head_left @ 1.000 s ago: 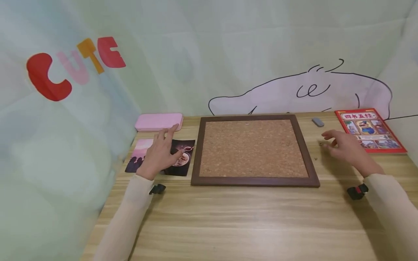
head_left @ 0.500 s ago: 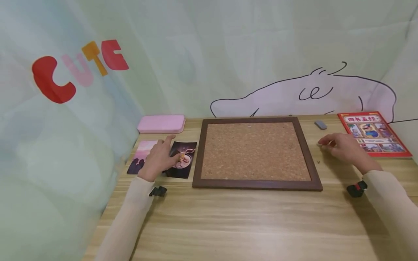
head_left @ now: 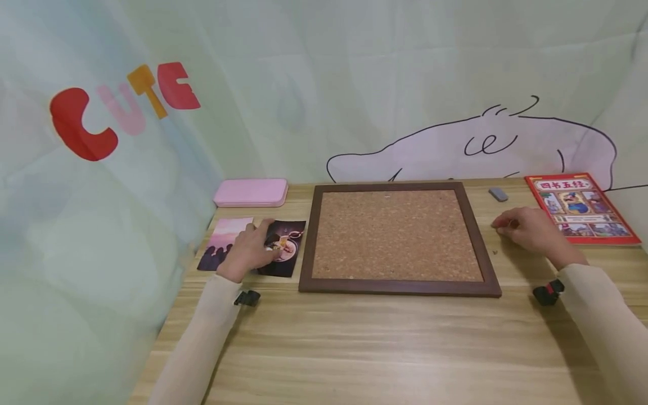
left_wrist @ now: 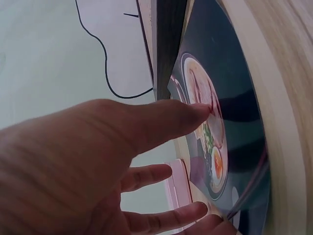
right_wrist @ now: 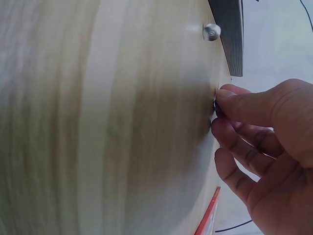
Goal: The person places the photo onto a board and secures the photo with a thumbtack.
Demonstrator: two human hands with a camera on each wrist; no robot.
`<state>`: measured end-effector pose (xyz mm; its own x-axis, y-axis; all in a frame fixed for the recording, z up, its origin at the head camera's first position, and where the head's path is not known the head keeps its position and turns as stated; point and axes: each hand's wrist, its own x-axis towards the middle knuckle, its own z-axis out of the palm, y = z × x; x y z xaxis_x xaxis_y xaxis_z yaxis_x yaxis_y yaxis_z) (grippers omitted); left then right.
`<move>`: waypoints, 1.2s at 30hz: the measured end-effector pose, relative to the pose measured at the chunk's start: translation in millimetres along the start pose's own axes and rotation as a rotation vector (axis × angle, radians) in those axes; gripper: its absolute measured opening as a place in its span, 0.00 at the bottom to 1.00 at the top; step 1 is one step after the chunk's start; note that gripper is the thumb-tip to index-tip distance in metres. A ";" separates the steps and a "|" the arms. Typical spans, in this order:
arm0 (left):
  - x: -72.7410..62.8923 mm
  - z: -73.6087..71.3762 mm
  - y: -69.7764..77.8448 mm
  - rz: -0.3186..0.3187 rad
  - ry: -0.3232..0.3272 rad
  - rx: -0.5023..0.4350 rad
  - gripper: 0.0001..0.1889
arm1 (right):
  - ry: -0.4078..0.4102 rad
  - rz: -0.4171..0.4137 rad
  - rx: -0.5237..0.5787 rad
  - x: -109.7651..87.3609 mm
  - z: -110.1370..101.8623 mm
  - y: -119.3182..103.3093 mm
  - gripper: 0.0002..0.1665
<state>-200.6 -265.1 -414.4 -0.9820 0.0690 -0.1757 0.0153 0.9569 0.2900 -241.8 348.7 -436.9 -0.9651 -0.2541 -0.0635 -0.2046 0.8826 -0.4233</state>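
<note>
My left hand is over two photos lying side by side on the table. Its thumb is at the dark photo of a bowl of food, and the spread fingers reach over that print's far side. Partly under the hand lies the pink sunset photo. To the right of the framed cork board, my right hand pinches a small dark push pin at the tabletop, mostly hidden by thumb and forefinger. Another push pin, silvery, stands on the table near the frame.
A pink pencil case lies at the back left. Behind my right hand are a grey eraser-like block and a red book. Printed cloth hangs behind and left of the table.
My left hand has drawn back from near the pencil case and lowered onto the dark photo. My right hand has come down and closed its thumb and forefinger on a push pin.
</note>
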 end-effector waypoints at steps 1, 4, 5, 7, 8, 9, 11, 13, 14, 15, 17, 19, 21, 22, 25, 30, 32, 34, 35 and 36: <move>-0.2 -0.2 -0.1 -0.003 -0.002 0.002 0.48 | 0.007 -0.002 0.000 0.5 0.8 0.2 0.10; 0.5 0.0 -0.9 -0.007 -0.001 -0.004 0.47 | 0.028 -0.003 0.005 1.3 3.3 0.6 0.09; 0.5 -0.1 -1.0 -0.009 -0.001 -0.006 0.48 | 0.035 -0.003 0.007 1.4 4.1 0.9 0.09; 0.5 0.0 -1.9 -0.015 -0.001 -0.009 0.48 | 0.045 0.002 0.016 1.2 5.7 1.3 0.09; 0.4 0.0 -2.1 -0.020 -0.003 -0.011 0.48 | 0.047 0.005 0.019 1.0 6.5 1.5 0.09; 0.3 -0.1 -2.2 -0.024 -0.003 -0.012 0.48 | 0.048 0.008 0.025 0.7 7.2 1.7 0.09; 0.1 -0.5 -2.3 -0.028 -0.002 -0.008 0.48 | 0.055 0.012 0.029 0.3 8.7 2.5 0.09; -0.1 -0.9 -2.4 -0.029 -0.002 -0.005 0.48 | 0.061 0.014 0.033 0.2 9.6 3.3 0.08; 0.0 -1.0 -2.6 -0.027 -0.002 -0.001 0.47 | 0.062 0.015 0.035 0.3 9.8 3.7 0.08; 0.1 -1.1 -3.1 -0.021 -0.001 0.003 0.47 | 0.065 0.015 0.036 0.5 10.0 4.4 0.08; 0.8 -1.3 -3.9 -0.006 0.006 0.006 0.45 | 0.074 0.015 0.033 1.0 9.9 5.7 0.08; 1.5 -1.4 -5.0 0.008 0.012 0.004 0.43 | 0.079 0.020 0.030 1.3 9.8 6.7 0.08; 1.8 -1.2 -6.8 0.010 0.013 -0.002 0.41 | 0.076 0.025 0.032 1.4 10.2 7.1 0.08; 1.6 -1.1 -7.6 0.006 0.012 -0.008 0.40 | 0.071 0.026 0.032 1.5 10.0 6.9 0.08; 1.3 -1.1 -10.7 0.006 0.007 -0.024 0.39 | 0.047 0.029 0.038 1.7 10.3 6.4 0.08; 6.1 -4.7 -12.4 0.062 0.016 -0.077 0.34 | 0.051 0.026 0.037 0.5 8.3 4.6 0.06; 8.5 -6.0 -13.4 0.085 0.017 -0.097 0.33 | 0.063 0.024 0.036 -0.3 6.1 3.2 0.06; 10.0 -6.6 -15.8 0.102 0.020 -0.118 0.34 | 0.073 0.022 0.034 -0.8 3.5 1.4 0.05; 10.8 -6.6 -17.3 0.108 0.023 -0.127 0.34 | 0.075 0.018 0.038 -1.2 2.1 0.5 0.05; 11.1 -6.6 -18.6 0.113 0.030 -0.143 0.34 | 0.078 0.016 0.037 -1.4 1.0 -0.7 0.04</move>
<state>-213.1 -284.0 -415.6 -0.9807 0.1634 -0.1074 0.1010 0.8936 0.4374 -240.1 348.0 -437.4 -0.9784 -0.2069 -0.0008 -0.1838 0.8707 -0.4561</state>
